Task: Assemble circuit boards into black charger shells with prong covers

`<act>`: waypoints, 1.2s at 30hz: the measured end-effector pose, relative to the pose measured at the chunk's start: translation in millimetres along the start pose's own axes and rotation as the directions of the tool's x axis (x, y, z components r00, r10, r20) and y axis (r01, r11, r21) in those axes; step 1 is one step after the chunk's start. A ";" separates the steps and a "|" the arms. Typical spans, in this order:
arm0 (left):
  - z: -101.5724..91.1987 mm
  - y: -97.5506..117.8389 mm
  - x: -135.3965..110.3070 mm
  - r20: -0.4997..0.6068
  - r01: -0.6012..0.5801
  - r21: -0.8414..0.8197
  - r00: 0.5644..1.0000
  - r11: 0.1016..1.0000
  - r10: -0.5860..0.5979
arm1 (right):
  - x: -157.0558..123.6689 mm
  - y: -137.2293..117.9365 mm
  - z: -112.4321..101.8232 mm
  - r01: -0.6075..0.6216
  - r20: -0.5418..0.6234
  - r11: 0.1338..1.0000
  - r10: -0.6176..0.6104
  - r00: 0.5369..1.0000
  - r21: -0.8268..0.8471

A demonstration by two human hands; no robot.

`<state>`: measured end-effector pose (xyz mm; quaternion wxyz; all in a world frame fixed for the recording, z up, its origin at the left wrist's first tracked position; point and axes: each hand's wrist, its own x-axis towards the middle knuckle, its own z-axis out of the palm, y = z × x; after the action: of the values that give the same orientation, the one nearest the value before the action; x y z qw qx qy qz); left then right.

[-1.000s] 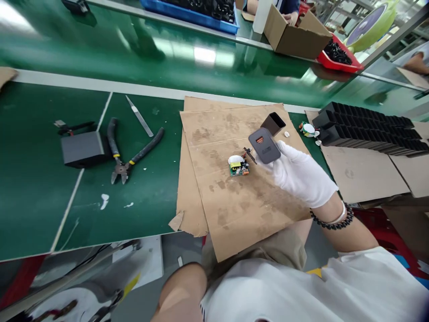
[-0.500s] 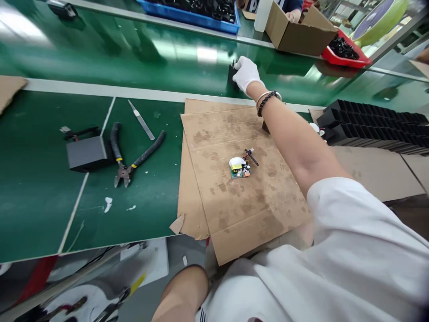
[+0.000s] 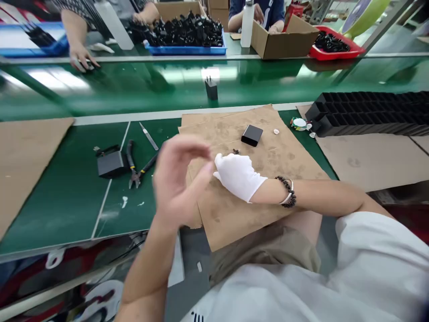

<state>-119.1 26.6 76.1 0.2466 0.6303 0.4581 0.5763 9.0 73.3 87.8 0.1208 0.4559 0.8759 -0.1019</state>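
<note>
My right hand (image 3: 239, 175), in a white glove, rests on the stained cardboard sheet (image 3: 284, 161) with its fingers curled down. It covers the spot where the small circuit board lay, and only a dark tip (image 3: 236, 152) shows beyond it. My bare left hand (image 3: 179, 176) is raised in front of the sheet's left edge, slightly blurred, fingers loosely curved with nothing visible in them. A black charger shell (image 3: 252, 134) lies on the cardboard just beyond my right hand. A finished black charger (image 3: 211, 88) stands on the green conveyor belt (image 3: 134, 85).
Pliers (image 3: 136, 172), a thin blade (image 3: 149, 136) and a dark box (image 3: 110, 163) lie to the left. Rows of black shells (image 3: 368, 114) stand at the right. Across the belt other people work by a blue tray (image 3: 187, 48), a carton (image 3: 284, 42) and a red tray (image 3: 330, 49).
My right hand left the charger standing on the belt and came back down over the circuit board. My left hand rose into view. The view tilted up.
</note>
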 end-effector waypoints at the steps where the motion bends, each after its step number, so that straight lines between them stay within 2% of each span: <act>1: 3.0 -6.3 13.3 0.067 -0.023 0.054 0.998 0.998 0.019 | -0.7 1.0 3.7 -0.015 -0.005 1.000 0.015 1.000 -0.010; 2: 7.4 -15.0 28.3 0.229 -0.058 0.209 0.973 0.976 0.009 | -1.6 4.0 4.4 -0.013 -0.018 1.000 0.013 1.000 -0.007; 3: 13.5 -25.6 44.1 0.362 -0.096 0.345 0.932 0.934 -0.038 | -4.0 8.6 2.9 -0.003 -0.027 1.000 0.003 1.000 0.001; 6: 40.1 -59.1 87.3 0.595 -0.319 0.543 0.799 0.777 -0.088 | -23.6 27.4 -5.7 0.079 0.023 0.997 -0.079 0.997 0.001; 8: 61.4 -74.7 107.2 0.716 -0.492 0.545 0.694 0.679 -0.071 | -42.7 39.2 -8.7 0.102 0.129 0.995 -0.099 0.987 -0.016; 10: 80.9 -81.7 119.5 0.801 -0.619 0.504 0.596 0.603 -0.058 | -58.3 48.0 -7.4 0.065 0.200 0.996 -0.053 0.978 -0.053; 12: 94.3 -81.8 126.3 0.862 -0.702 0.445 0.505 0.556 -0.052 | -65.6 54.0 -3.6 0.020 0.181 0.997 -0.007 0.984 -0.071; 13: 97.7 -80.3 128.3 0.882 -0.724 0.414 0.469 0.552 -0.046 | -66.0 56.3 -1.7 0.018 0.152 0.998 -0.007 0.988 -0.068; 14: 98.6 -78.3 129.7 0.890 -0.723 0.392 0.454 0.569 -0.036 | -64.7 58.2 -0.3 0.037 0.122 0.997 -0.029 0.992 -0.062; 15: 97.0 -76.1 130.5 0.878 -0.683 0.385 0.479 0.621 -0.018 | -62.3 59.9 0.4 0.073 0.100 0.996 -0.067 0.993 -0.056; 16: 93.1 -73.9 130.5 0.845 -0.610 0.386 0.535 0.692 0.000 | -59.3 61.2 0.3 0.118 0.088 0.991 -0.113 0.990 -0.056; 18: 80.2 -69.9 127.3 0.739 -0.431 0.388 0.674 0.815 0.005 | -53.5 63.5 -2.0 0.203 0.090 0.978 -0.198 0.976 -0.044; 20: 63.5 -66.1 118.1 0.620 -0.290 0.378 0.784 0.879 -0.008 | -49.7 66.9 -5.3 0.225 0.108 0.974 -0.222 0.969 -0.019; 22: 47.1 -61.9 101.8 0.496 -0.147 0.321 0.868 0.935 -0.034 | -48.3 74.1 -6.9 0.202 0.106 0.979 -0.205 0.973 0.043; 24: 34.0 -56.4 79.6 0.364 0.051 0.188 0.924 0.981 -0.117 | -49.1 87.0 -4.7 0.207 0.055 0.945 -0.227 0.972 0.252; 25: 29.2 -52.8 67.2 0.322 0.130 0.123 0.933 0.984 -0.163 | -50.4 95.1 -2.3 0.223 0.023 0.876 -0.257 0.966 0.427; 26: 25.9 -48.5 54.7 0.303 0.183 0.080 0.932 0.980 -0.199 | -52.4 103.7 0.9 0.242 -0.020 0.746 -0.293 0.956 0.620; 27: 23.8 -43.5 42.7 0.300 0.218 0.052 0.927 0.974 -0.224 | -55.2 112.0 4.6 0.254 -0.070 0.566 -0.326 0.943 0.784; 29: 23.4 -31.6 22.1 0.327 0.256 0.022 0.912 0.967 -0.249 | -63.7 125.5 13.2 0.261 -0.186 0.198 -0.329 0.926 0.945; 30: 24.6 -25.1 14.0 0.344 0.267 0.013 0.904 0.964 -0.255 | -69.2 129.7 18.1 0.268 -0.240 0.062 -0.289 0.927 0.961; 31: 26.5 -18.5 7.7 0.361 0.274 0.002 0.897 0.962 -0.257 | -75.1 131.9 23.3 0.285 -0.286 -0.040 -0.218 0.933 0.958; 33: 32.0 -6.5 -0.2 0.384 0.280 -0.036 0.890 0.959 -0.245 | -86.4 131.0 34.8 0.303 -0.319 -0.189 -0.061 0.946 0.934; 36: 42.4 5.8 -5.2 0.386 0.295 -0.086 0.890 0.952 -0.241 | -96.8 121.9 52.4 0.297 -0.282 -0.378 0.095 0.955 0.877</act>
<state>-76.6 28.6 69.2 0.4502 0.6391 0.4436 0.4383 169.3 51.9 59.1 -0.4237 0.2794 0.4498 -0.7349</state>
